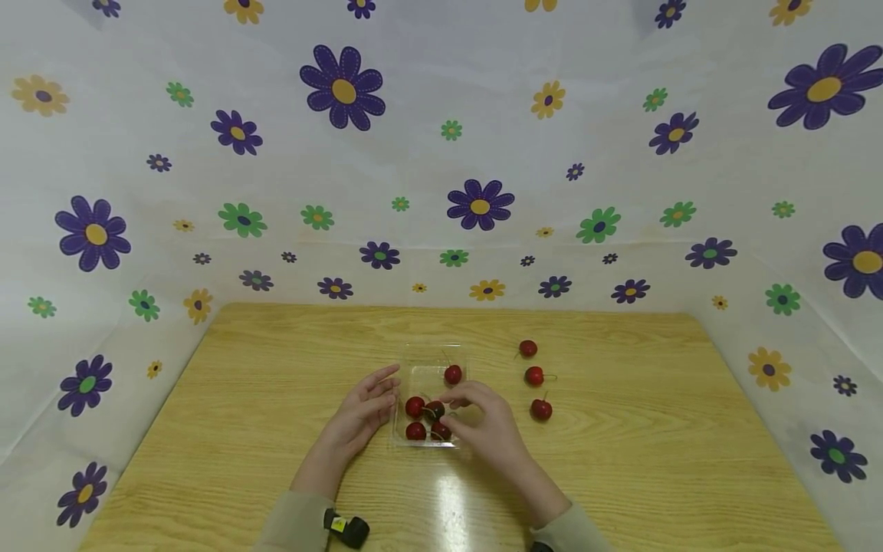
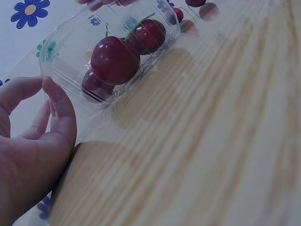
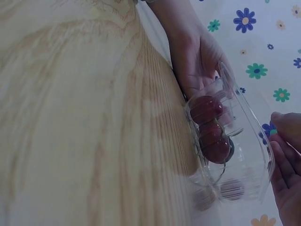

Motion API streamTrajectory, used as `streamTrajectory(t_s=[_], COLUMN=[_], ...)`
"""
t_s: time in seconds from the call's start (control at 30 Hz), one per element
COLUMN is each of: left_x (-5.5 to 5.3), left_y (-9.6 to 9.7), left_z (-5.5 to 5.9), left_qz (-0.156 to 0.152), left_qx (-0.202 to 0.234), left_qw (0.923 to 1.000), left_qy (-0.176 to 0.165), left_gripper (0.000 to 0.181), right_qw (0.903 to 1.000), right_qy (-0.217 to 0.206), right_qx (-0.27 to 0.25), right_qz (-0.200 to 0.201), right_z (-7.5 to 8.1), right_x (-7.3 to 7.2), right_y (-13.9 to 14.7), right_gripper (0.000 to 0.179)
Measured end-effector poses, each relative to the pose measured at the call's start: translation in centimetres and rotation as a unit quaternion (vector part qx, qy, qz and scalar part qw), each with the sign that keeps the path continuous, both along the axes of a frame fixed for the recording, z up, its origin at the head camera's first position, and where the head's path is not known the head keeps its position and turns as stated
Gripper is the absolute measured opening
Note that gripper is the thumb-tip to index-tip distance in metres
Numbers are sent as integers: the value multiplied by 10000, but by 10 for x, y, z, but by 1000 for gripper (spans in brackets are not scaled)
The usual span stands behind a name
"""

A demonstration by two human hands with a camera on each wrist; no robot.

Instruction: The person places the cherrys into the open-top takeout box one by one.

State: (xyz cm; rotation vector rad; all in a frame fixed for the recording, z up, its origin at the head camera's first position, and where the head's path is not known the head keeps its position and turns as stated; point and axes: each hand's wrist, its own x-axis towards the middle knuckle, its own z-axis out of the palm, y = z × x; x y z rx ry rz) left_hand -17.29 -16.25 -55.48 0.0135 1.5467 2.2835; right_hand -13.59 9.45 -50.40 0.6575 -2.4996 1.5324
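A clear plastic box [image 1: 431, 445] stands on the table with several dark red cherries [image 1: 415, 407] inside, most of them gathered at its near end. One cherry [image 1: 452, 374] lies apart toward its far right side. My left hand [image 1: 362, 410] is at the box's left side, its extended fingertips [image 2: 35, 84] right at the clear wall. From the right, my right hand [image 1: 490, 425] reaches over the rim. Its thumb and fingers are spread apart beside a cherry [image 1: 434, 411] in the box, and no fruit shows between them in the right wrist view.
Three loose cherries [image 1: 534, 376] with stems lie in a column on the wooden table [image 1: 621, 460], to the right of the box. A white sheet with printed flowers [image 1: 414, 153] rises behind and along both sides of the table.
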Motion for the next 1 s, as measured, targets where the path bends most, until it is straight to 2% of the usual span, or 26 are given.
streamTrajectory(t_s=[0.27, 1.0], left_x=[0, 4], left_y=[0, 2], left_z=[1, 0], left_qz=[16, 74], left_qx=[16, 37], left_qw=[10000, 9999], left_qy=[18, -56], left_gripper=[63, 62], right_qw=[9985, 9910], right_qy=[459, 818], right_qx=[-190, -256], right_qz=[-231, -1025], right_z=[-7, -19], right_x=[-1, -3], right_y=[12, 47], right_gripper=[32, 27])
